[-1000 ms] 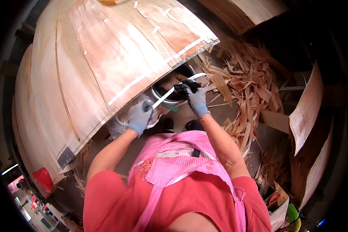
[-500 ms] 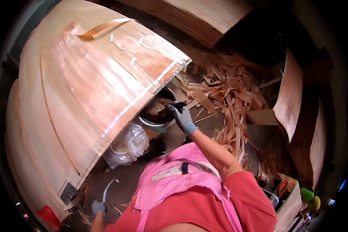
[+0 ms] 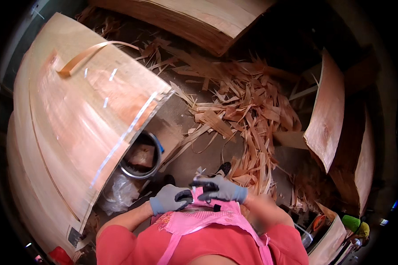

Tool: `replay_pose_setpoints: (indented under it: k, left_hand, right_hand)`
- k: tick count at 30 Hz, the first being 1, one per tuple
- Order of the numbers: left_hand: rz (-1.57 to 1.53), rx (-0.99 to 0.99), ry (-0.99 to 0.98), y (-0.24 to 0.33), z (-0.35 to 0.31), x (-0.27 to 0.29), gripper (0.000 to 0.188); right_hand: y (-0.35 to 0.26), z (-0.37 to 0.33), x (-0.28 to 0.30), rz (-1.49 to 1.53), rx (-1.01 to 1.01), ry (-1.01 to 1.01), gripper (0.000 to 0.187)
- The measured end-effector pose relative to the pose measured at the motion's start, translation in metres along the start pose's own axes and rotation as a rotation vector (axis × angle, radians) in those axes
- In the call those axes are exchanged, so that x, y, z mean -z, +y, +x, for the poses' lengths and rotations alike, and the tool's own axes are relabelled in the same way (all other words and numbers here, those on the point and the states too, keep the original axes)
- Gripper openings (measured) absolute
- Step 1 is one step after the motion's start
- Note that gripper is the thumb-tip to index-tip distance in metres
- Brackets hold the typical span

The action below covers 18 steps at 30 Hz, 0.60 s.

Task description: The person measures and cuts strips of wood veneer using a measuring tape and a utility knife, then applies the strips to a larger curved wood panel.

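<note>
Both of my gloved hands, grey with dark fingertips, are close together in front of my pink apron (image 3: 181,222). The fingers of my left hand (image 3: 169,197) are curled inward, and what they hold, if anything, is hidden. Facing it, my right hand (image 3: 223,189) has bent fingers pinched together. A small whitish scrap (image 3: 200,171) shows just above the right fingertips; whether they grip it I cannot make out. To the left lies a stack of curved wood veneer sheets (image 3: 70,128), with white tape strips (image 3: 119,143) stuck along its cut edge.
Beside the stack's edge stands a round metal-rimmed bucket (image 3: 141,176) with a wood piece inside. A clear plastic bag (image 3: 117,194) sits below it. Veneer scraps (image 3: 252,110) cover the floor ahead. Curved veneer sheets (image 3: 327,110) stand at the right; another veneer stack (image 3: 199,20) lies at the back.
My right hand has come back from the bucket to my apron. My left hand, earlier low at the left with a white strip, has moved in beside it. The view has shifted right.
</note>
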<state>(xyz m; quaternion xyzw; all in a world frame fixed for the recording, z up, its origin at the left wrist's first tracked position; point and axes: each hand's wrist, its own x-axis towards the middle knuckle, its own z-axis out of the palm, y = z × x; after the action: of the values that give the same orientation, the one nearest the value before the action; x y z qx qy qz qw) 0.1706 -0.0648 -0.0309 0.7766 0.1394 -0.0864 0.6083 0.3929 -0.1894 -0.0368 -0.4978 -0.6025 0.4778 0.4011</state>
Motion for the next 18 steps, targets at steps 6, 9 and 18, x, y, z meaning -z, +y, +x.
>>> replay_pose_setpoints:
  k: [6, 9, 18]
  left_hand:
    - [0.186, -0.018, -0.144, 0.068, 0.108, 0.002, 0.017]
    - [0.249, 0.111, -0.133, 0.097, 0.146, 0.012, 0.016]
    - [0.236, 0.169, 0.689, 0.109, 0.214, 0.105, 0.029]
  right_hand:
    - [0.012, -0.029, 0.112, 0.29, -0.277, -0.372, 0.027]
    - [0.018, -0.016, 0.162, 0.322, -0.24, -0.501, 0.024]
    - [0.043, 0.082, 0.27, 0.186, -0.373, -0.376, 0.019]
